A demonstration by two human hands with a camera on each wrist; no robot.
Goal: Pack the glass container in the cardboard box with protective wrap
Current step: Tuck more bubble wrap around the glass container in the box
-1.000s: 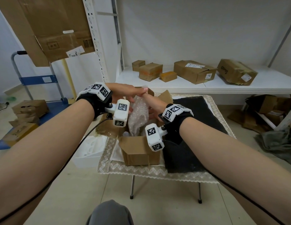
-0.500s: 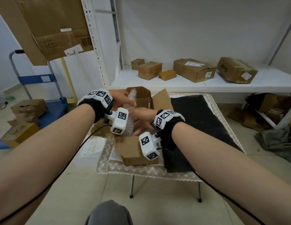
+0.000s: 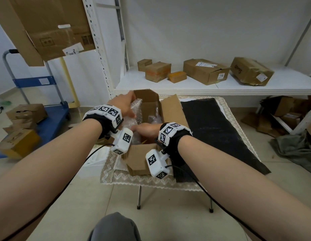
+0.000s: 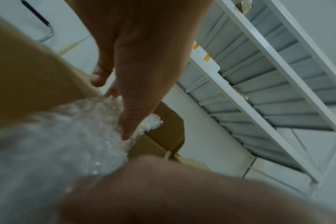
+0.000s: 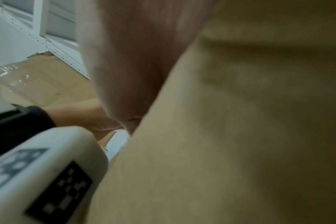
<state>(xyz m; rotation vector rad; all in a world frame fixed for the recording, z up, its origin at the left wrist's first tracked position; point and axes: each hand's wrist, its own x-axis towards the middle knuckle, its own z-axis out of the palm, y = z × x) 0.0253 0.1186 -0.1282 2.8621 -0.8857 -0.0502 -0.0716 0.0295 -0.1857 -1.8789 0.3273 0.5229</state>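
Note:
The open cardboard box (image 3: 139,159) stands on a small table, its flaps spread outward. A bundle of bubble wrap (image 3: 136,108) lies inside it; the glass container is hidden within the wrap. My left hand (image 3: 124,106) rests on the far upper part of the bundle, and in the left wrist view its straight fingers (image 4: 130,121) press into the bubble wrap (image 4: 58,136). My right hand (image 3: 145,130) lies flat over the near part of the bundle inside the box. A cardboard flap (image 5: 240,121) fills most of the right wrist view beside that hand (image 5: 128,75).
A lace cloth (image 3: 116,176) covers the table, with a black mat (image 3: 212,127) to the right of the box. A white box (image 3: 97,159) sits low on the left. Behind is a white shelf (image 3: 220,86) with several cartons, and a blue cart (image 3: 52,115) stands at left.
The wrapped bundle stood upright between both hands above the box; it has gone down into the box, and both hands followed it and now rest on top.

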